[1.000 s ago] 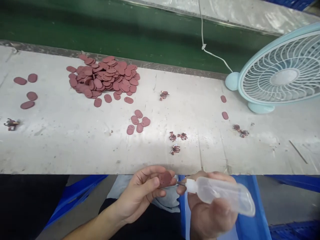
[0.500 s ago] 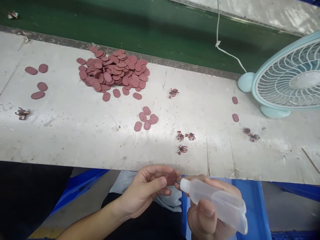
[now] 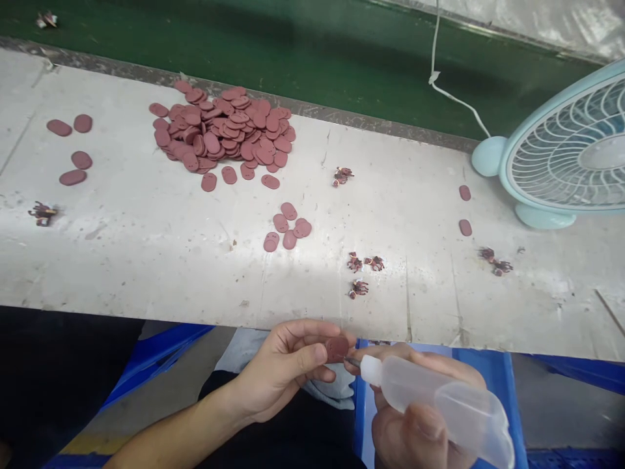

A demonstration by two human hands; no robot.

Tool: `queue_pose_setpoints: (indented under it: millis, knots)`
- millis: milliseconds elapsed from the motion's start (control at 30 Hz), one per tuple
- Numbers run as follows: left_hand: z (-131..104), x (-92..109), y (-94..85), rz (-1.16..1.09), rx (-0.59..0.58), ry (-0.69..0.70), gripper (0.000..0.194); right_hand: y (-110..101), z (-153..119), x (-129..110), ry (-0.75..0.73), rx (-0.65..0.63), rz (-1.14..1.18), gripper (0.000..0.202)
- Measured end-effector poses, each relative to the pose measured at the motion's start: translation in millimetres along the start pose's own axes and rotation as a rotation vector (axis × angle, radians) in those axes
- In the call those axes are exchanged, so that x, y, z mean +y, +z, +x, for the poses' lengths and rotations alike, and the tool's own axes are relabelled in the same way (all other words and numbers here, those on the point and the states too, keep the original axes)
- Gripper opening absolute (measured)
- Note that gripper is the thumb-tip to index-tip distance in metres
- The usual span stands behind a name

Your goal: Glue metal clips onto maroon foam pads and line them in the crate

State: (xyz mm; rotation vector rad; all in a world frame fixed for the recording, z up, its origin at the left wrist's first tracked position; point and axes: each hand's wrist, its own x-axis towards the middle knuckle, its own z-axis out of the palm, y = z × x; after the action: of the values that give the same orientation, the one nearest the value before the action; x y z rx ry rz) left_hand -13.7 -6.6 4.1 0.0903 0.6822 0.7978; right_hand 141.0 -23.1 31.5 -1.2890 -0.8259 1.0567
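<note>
Between the thumb and fingers of my left hand (image 3: 288, 368) is a reddish-brown oval disc (image 3: 336, 350), just below the table's front edge. My right hand (image 3: 424, 430) is wrapped round a translucent squeeze bottle (image 3: 444, 404) with a white cap. The bottle's thin dark nozzle (image 3: 352, 361) points left, its tip close by the disc's right edge; whether they touch I cannot tell. Ahead on the table lie a small group of like discs (image 3: 290, 240) and several tiny dark-brown horse-like figures (image 3: 359, 289). Farther back is a large heap of the discs (image 3: 229, 133).
A light-blue fan (image 3: 576, 156) stands at the right of the white table (image 3: 170, 260), its white cord (image 3: 459, 99) running back. Behind lies a green strip (image 3: 317, 65). A blue tray (image 3: 493, 378) is below my right hand. More discs (image 3: 73, 176) lie at the left.
My right hand has drawn the squeeze bottle a little right and down, so its nozzle has backed from the disc's face to its edge. My left hand keeps its hold.
</note>
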Motion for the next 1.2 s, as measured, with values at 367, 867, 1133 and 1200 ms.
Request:
queue_pose_setpoints:
  millis: [367,867,1133,1200]
  knots:
    - [0,-1,1.7,0.014,-0.003,0.0,0.018,13,1,-4,-0.189,0.121,-0.093,0.026]
    - [-4,5,-2.2,0.015,-0.003,0.047,0.017,-92,116,34,0.956,-0.316,1.788,0.023]
    - [-7,14,-9.6,0.025,0.059,0.076,0.018,-55,66,20,-0.138,-0.357,-0.05,0.026]
    - [-8,15,-10.3,0.027,0.07,0.078,0.018,-45,64,19,-0.341,-0.423,-0.53,0.039]
